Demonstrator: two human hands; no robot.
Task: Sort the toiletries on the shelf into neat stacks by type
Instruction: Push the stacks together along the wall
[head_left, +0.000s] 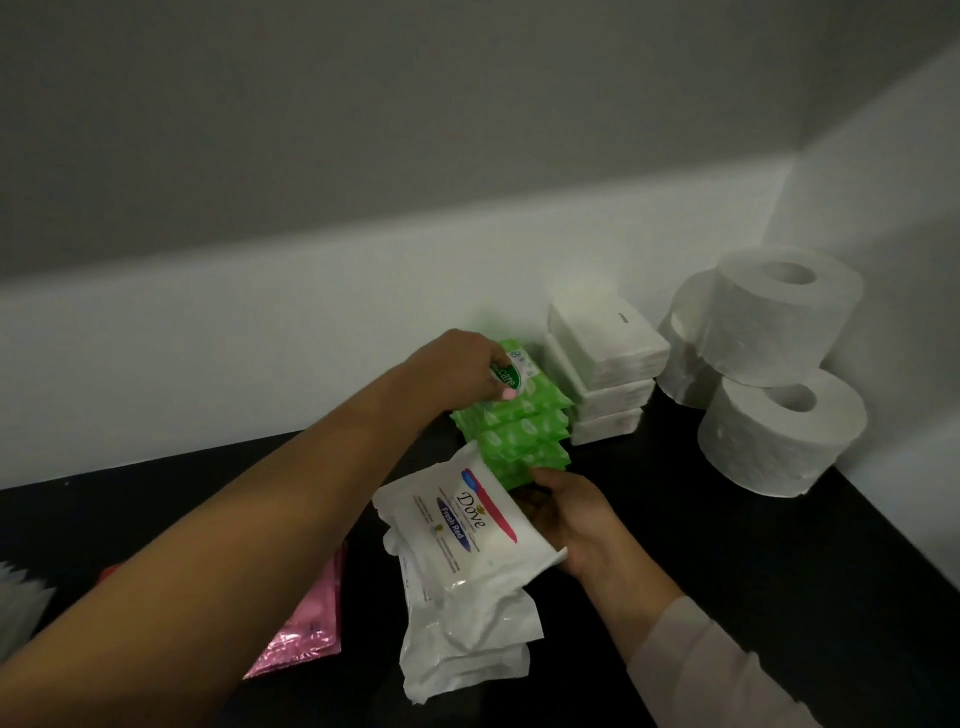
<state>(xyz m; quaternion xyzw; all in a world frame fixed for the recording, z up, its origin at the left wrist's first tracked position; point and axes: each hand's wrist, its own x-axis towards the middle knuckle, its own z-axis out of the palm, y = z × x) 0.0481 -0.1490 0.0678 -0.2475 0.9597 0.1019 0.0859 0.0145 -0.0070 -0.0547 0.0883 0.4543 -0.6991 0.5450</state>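
Note:
A stack of green wipe packs (519, 436) stands near the back wall on the black shelf (727, 545). My left hand (457, 364) reaches across and grips the top green pack (514, 371). A stack of white Dove wipe packs (462, 587) sits nearer to me. My right hand (576, 519) holds the right edge of the top Dove pack (462, 512), which is tilted.
A stack of three white tissue packs (608, 369) stands right of the green packs. Three toilet paper rolls (769, 364) are piled in the right corner. A pink foil packet (306, 623) and a white item (21, 603) lie at the left.

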